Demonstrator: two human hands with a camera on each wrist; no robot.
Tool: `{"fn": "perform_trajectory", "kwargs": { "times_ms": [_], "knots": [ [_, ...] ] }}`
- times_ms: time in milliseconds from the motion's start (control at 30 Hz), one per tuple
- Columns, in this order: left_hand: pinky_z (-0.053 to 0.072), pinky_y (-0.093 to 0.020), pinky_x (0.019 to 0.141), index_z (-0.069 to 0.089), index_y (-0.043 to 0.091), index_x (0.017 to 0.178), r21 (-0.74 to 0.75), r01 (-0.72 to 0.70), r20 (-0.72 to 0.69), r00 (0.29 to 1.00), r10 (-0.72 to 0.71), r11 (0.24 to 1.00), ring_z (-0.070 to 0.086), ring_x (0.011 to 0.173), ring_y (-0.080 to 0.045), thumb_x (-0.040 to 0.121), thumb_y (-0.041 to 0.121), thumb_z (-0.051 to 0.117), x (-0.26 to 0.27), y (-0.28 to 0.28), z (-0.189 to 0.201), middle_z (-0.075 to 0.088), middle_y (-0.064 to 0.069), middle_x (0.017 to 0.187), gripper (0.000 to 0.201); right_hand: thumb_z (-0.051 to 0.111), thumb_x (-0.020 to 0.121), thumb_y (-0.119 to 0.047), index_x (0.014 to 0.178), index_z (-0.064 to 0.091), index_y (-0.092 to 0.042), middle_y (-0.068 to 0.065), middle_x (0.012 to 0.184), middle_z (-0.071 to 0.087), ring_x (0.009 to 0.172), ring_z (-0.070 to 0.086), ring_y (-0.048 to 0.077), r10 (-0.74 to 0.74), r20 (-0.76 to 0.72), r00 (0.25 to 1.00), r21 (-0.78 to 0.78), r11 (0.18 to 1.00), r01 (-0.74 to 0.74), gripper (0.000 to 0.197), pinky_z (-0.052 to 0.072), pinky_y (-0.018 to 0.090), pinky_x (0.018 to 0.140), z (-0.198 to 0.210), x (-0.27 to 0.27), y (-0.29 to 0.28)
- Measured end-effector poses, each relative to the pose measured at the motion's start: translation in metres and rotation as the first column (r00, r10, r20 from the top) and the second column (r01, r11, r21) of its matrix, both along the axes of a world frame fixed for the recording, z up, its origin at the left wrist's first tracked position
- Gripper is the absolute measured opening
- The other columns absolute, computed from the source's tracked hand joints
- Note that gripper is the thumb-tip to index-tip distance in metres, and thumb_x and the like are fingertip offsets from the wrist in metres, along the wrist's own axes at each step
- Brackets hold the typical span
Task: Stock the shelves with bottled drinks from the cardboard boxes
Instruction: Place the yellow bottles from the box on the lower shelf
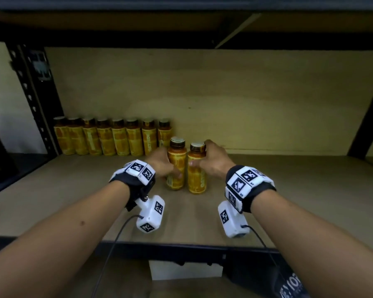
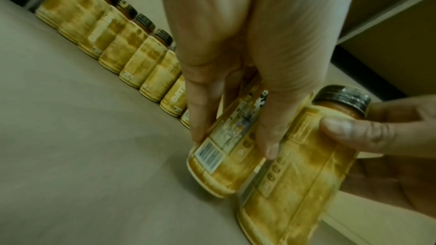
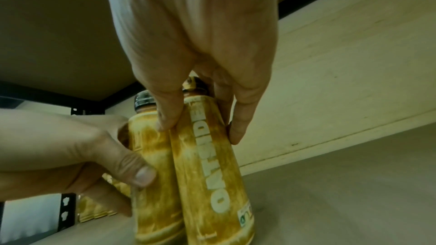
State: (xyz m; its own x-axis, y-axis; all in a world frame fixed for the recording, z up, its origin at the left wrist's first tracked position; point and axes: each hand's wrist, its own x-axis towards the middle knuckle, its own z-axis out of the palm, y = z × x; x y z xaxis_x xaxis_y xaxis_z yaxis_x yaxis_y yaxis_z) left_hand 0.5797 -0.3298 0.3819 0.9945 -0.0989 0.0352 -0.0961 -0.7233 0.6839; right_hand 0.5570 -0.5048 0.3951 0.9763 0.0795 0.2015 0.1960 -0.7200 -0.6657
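Two yellow-orange drink bottles with dark caps stand side by side on the shelf board (image 1: 73, 190), touching each other. My left hand (image 1: 162, 164) grips the left bottle (image 1: 176, 166) around its body; in the left wrist view the fingers (image 2: 202, 111) wrap that left bottle (image 2: 226, 146). My right hand (image 1: 213, 160) grips the right bottle (image 1: 196, 171) near its shoulder and cap; in the right wrist view the thumb and fingers (image 3: 169, 111) pinch that right bottle (image 3: 207, 165). A row of several like bottles (image 1: 112, 136) stands at the back left, just behind the two held ones.
The shelf's back panel (image 1: 246, 100) runs behind. A dark metal upright (image 1: 30, 93) stands at the left and another upright (image 1: 366, 125) at the right. An upper shelf (image 1: 181, 22) hangs overhead. The board's right half (image 1: 299, 179) holds nothing.
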Motion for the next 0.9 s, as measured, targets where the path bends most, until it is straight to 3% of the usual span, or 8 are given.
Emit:
{"fn": "perform_trajectory", "kwargs": {
  "times_ms": [200, 367, 433, 533, 567, 700, 800, 900],
  "knots": [
    [0.048, -0.031, 0.082, 0.059, 0.013, 0.114, 0.138, -0.126, 0.118, 0.987, 0.110, 0.982, 0.060, 0.104, -0.027, 0.067, 0.028, 0.083, 0.073, -0.017, 0.001, 0.063, -0.005, 0.114, 0.054, 0.075, 0.082, -0.030, 0.127, 0.044, -0.010, 0.011, 0.127, 0.058, 0.117, 0.056, 0.027, 0.006, -0.056, 0.998, -0.024, 1.000, -0.008, 0.058, 0.044, 0.029, 0.082, 0.002, 0.064, 0.001],
    [0.042, -0.042, 0.103, 0.041, 0.009, 0.137, 0.232, -0.134, 0.119, 0.987, 0.109, 0.963, 0.047, 0.126, -0.033, 0.081, 0.033, 0.073, 0.130, -0.029, -0.007, 0.049, -0.015, 0.135, 0.069, 0.072, 0.085, -0.029, 0.135, 0.036, -0.006, 0.017, 0.134, 0.050, 0.121, 0.051, 0.032, -0.040, -0.052, 0.998, -0.028, 0.999, 0.039, 0.066, 0.044, 0.033, 0.087, 0.000, 0.120, 0.001],
    [0.044, -0.042, 0.101, 0.047, 0.007, 0.130, 0.321, -0.125, 0.130, 0.988, 0.087, 0.939, 0.051, 0.122, -0.032, 0.083, 0.035, 0.071, 0.142, -0.030, -0.002, 0.053, -0.015, 0.130, 0.060, 0.071, 0.086, -0.030, 0.142, 0.030, -0.006, 0.020, 0.139, 0.039, 0.125, 0.046, 0.036, -0.069, -0.051, 0.996, -0.054, 0.996, 0.067, 0.073, 0.044, 0.037, 0.095, 0.001, 0.139, 0.003],
    [0.053, -0.036, 0.079, 0.057, 0.015, 0.087, 0.507, -0.075, 0.153, 0.988, -0.004, 0.859, 0.062, 0.096, -0.027, 0.080, 0.041, 0.071, 0.151, -0.025, 0.012, 0.063, -0.006, 0.097, 0.030, 0.067, 0.089, -0.028, 0.146, 0.025, -0.006, 0.022, 0.140, 0.033, 0.126, 0.044, 0.041, -0.081, -0.043, 0.996, -0.071, 0.994, 0.078, 0.074, 0.045, 0.041, 0.098, 0.001, 0.161, 0.005],
    [0.051, -0.035, 0.076, 0.056, 0.014, 0.083, 0.568, -0.076, 0.152, 0.988, -0.013, 0.820, 0.062, 0.094, -0.027, 0.084, 0.039, 0.067, 0.153, -0.021, 0.015, 0.062, -0.006, 0.094, 0.027, 0.067, 0.089, -0.028, 0.145, 0.026, -0.007, 0.021, 0.139, 0.034, 0.126, 0.044, 0.041, -0.073, -0.033, 0.997, -0.067, 0.995, 0.071, 0.073, 0.044, 0.042, 0.098, 0.000, 0.166, 0.005],
    [0.051, -0.037, 0.074, 0.062, 0.011, 0.095, 0.686, -0.127, 0.196, 0.980, -0.014, 0.716, 0.063, 0.101, -0.030, 0.089, 0.032, 0.061, 0.161, -0.011, 0.012, 0.065, -0.010, 0.107, 0.022, 0.066, 0.090, -0.031, 0.145, 0.029, -0.008, 0.021, 0.142, 0.033, 0.128, 0.042, 0.040, -0.079, -0.006, 0.997, -0.023, 0.997, 0.079, 0.071, 0.041, 0.042, 0.103, -0.008, 0.184, 0.014],
    [0.050, -0.036, 0.072, 0.061, 0.012, 0.087, 0.677, -0.119, 0.183, 0.983, -0.010, 0.726, 0.064, 0.098, -0.030, 0.091, 0.025, 0.057, 0.163, -0.012, 0.007, 0.066, -0.009, 0.104, 0.014, 0.064, 0.090, -0.028, 0.141, 0.035, -0.008, 0.020, 0.140, 0.036, 0.125, 0.045, 0.040, -0.139, 0.010, 0.990, 0.039, 0.990, 0.139, 0.062, 0.041, 0.044, 0.103, -0.011, 0.190, 0.022],
    [0.052, -0.037, 0.077, 0.063, 0.008, 0.092, 0.639, -0.091, 0.142, 0.990, -0.001, 0.763, 0.064, 0.098, -0.031, 0.092, 0.022, 0.055, 0.165, -0.012, 0.008, 0.066, -0.011, 0.106, 0.016, 0.063, 0.090, -0.024, 0.136, 0.038, -0.007, 0.020, 0.137, 0.040, 0.122, 0.047, 0.038, -0.171, -0.011, 0.985, 0.128, 0.977, 0.171, 0.054, 0.043, 0.043, 0.101, -0.011, 0.188, 0.028]
  ]
}}
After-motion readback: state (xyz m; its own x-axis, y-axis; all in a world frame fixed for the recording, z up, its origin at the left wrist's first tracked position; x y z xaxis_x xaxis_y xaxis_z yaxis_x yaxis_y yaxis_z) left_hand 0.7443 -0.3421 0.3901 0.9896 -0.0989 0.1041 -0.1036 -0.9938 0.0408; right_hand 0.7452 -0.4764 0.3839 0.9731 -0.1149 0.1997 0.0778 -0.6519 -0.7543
